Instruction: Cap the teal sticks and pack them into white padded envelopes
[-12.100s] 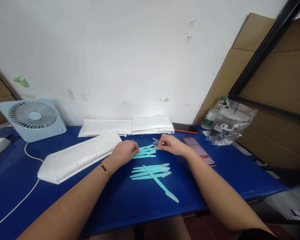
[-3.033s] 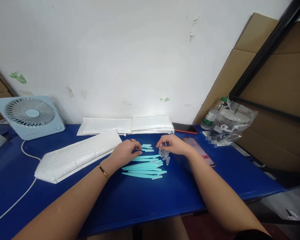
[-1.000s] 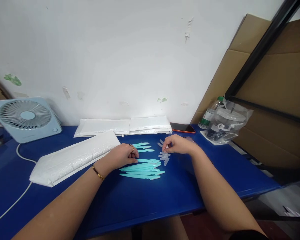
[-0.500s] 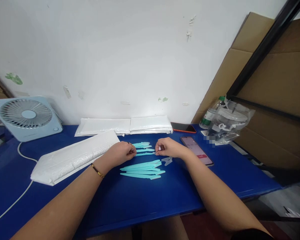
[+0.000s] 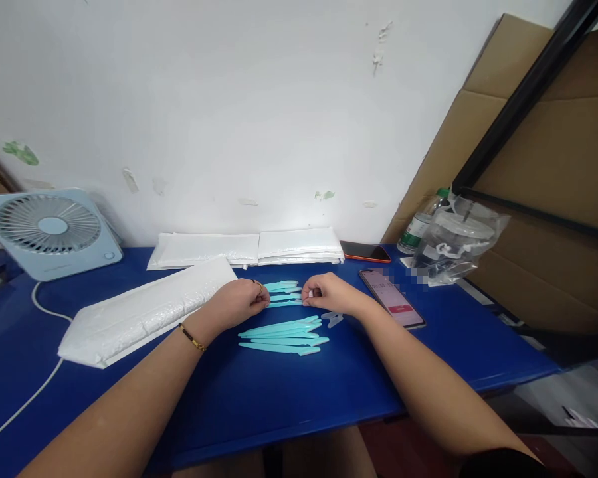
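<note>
We see two bare arms with no sleeves down to the hands. The left hand (image 5: 239,303) has a thin gold bracelet (image 5: 192,337) on its wrist and a small gold ring (image 5: 260,287) on one finger. The right hand (image 5: 329,294) wears nothing.

On the bench (image 5: 289,405), a row of razors (image 5: 282,335) lies just before the two hands, with a smaller group of razors (image 5: 284,294) between them and two caps (image 5: 331,319) to the right. Mailers (image 5: 144,312) lie left, a fan (image 5: 50,232) stands behind them, and a phone (image 5: 393,299) lies right.
</note>
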Demonstrator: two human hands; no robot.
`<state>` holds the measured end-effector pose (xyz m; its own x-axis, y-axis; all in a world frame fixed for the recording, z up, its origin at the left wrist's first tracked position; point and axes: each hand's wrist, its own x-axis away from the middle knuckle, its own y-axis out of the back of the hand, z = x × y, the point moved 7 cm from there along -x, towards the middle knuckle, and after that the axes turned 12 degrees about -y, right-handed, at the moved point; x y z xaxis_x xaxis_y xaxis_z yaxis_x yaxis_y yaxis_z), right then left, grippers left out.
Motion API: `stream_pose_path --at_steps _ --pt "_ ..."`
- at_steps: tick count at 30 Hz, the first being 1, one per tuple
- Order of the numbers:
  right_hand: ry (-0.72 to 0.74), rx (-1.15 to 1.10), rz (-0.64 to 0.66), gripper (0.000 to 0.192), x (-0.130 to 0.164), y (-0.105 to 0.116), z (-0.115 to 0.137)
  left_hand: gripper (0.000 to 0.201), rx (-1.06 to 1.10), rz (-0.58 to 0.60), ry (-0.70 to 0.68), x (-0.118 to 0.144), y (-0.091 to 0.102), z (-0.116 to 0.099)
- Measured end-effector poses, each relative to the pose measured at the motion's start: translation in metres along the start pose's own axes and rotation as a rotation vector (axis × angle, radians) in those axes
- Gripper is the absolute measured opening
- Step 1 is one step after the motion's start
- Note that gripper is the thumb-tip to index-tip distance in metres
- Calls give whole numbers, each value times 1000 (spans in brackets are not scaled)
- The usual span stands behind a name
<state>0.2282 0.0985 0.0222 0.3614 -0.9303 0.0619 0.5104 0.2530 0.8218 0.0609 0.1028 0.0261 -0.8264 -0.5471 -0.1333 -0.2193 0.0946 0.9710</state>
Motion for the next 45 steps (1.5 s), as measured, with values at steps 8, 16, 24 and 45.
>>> stream_pose_path --at_steps 8,16,24,45 --pt "-7 -24 -132 14 0 24 -7 22 -5 -113 88 -2 4 -1" --pt "-130 113 55 16 15 43 -37 25 257 62 -17 -2 -5 -30" --pt "-128 98 90 12 9 23 -29 17 158 57 54 -3 -7 -26" --pt "6 57 22 6 5 15 -15 22 -122 29 -4 -6 0 -17"
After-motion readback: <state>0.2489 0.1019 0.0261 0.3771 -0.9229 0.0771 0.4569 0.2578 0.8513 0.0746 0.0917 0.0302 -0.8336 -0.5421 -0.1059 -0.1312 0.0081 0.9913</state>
